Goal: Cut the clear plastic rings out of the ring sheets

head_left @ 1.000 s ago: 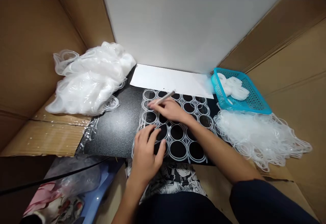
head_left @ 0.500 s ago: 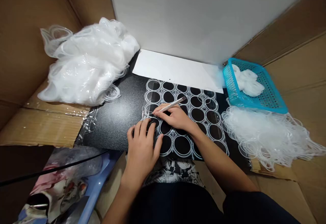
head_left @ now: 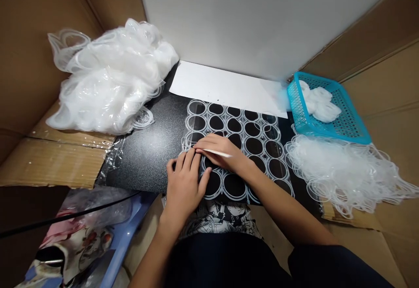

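A clear plastic sheet [head_left: 235, 157] patterned with rows of white-edged rings lies on the black tabletop. My right hand [head_left: 221, 150] is closed around a slim white pen-like tool [head_left: 216, 152], held low over the sheet's left part. The tool's working tip is hidden by my fingers. Flat on the sheet's left edge rests my left hand [head_left: 183, 179], its fingers stretched forward and thumb apart. Its fingertips meet those of my right hand; whether they pinch any plastic I cannot tell.
Bagged clear plastic pieces [head_left: 111, 83] pile up on the left. At right, a blue basket [head_left: 352, 113] holds white bundles, with a heap of thin plastic rings [head_left: 343, 170] before it. White paper [head_left: 212, 83] lies behind the sheet. Cardboard [head_left: 59, 161] borders the left side.
The tool has tipped down from pointing up and right to lying nearly level. My left hand has shifted slightly right, bringing its fingertips against my right fingers.
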